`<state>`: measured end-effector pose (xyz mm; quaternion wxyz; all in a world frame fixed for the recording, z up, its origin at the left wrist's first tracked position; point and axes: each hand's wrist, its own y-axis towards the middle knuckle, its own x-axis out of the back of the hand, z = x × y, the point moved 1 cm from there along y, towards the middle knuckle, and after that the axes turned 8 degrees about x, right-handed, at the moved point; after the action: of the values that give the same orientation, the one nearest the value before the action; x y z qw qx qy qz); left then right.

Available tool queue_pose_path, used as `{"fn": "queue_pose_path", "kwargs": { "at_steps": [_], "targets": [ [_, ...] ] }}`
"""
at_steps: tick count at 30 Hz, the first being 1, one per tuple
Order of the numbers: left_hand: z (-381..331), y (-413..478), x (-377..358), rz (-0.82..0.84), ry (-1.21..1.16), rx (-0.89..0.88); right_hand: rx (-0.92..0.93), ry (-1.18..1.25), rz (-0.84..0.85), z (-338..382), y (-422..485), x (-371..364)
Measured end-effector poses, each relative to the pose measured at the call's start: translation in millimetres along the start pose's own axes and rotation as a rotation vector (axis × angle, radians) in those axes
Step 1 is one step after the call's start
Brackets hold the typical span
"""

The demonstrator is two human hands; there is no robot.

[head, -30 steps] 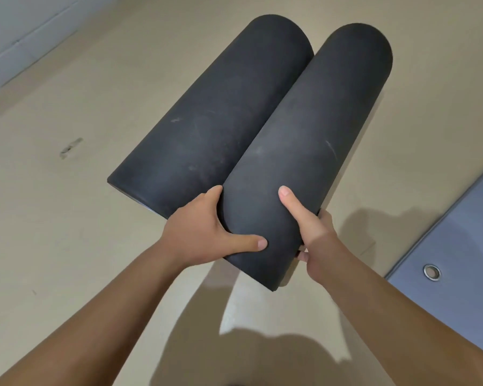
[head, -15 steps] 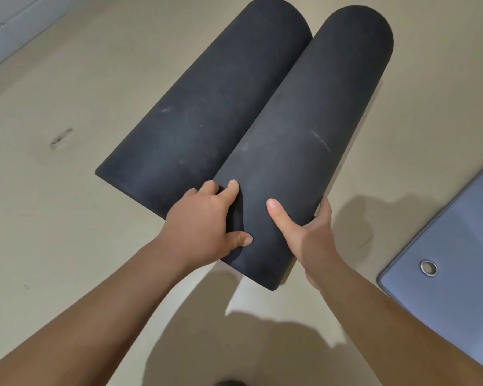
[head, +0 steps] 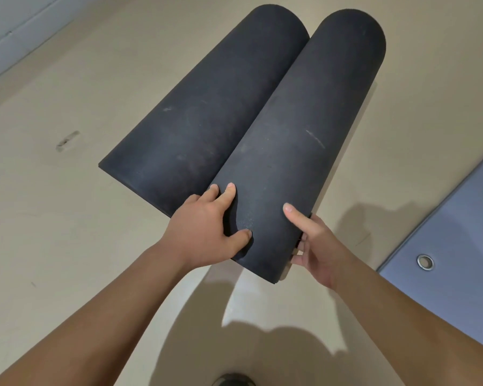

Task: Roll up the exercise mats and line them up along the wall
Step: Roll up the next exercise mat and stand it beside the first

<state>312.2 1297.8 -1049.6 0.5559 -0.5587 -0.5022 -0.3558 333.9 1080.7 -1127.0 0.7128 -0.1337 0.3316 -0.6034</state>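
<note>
Black foam: left roll (head: 207,107) and right roll (head: 304,135) side by side, touching along one seam, lifted clear of the floor (head: 53,232) and stretching away from the grip; one mat or two, impossible to tell.
Left hand (head: 207,232): clamped on the near end at the seam, thumb across the right roll, fingers tucked into the groove.
Right hand (head: 315,246): grasping the outer near corner of the right roll, thumb on top, remaining fingers wrapped underneath.
Far end: unsupported, well beyond both hands.
Sag: probably the main hazard, with all the weight ahead of the grip, pulling the far end down and levering the foam out of the thumbs.
Slide: left roll pinned only at the seam, likely to slip off leftward under any tilt.
Unrolling: likely on any loosening of either thumb, given springy foam.
Wall (head: 11,37): well apart, up and left of the grip, so a carry ahead.
Grey mat (head: 457,232): flat on the floor just right of the right hand, a possible snag underfoot.
</note>
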Motion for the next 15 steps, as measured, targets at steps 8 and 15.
{"fn": "queue_pose_path", "kwargs": {
  "at_steps": [8,15],
  "targets": [
    [-10,-4,-17,0.071,-0.009,0.103,0.076,-0.067,-0.120,-9,-2,-15],
    [4,7,-21,0.062,-0.011,0.094,0.092,-0.150,-0.309,-13,1,-39]
  ]
}}
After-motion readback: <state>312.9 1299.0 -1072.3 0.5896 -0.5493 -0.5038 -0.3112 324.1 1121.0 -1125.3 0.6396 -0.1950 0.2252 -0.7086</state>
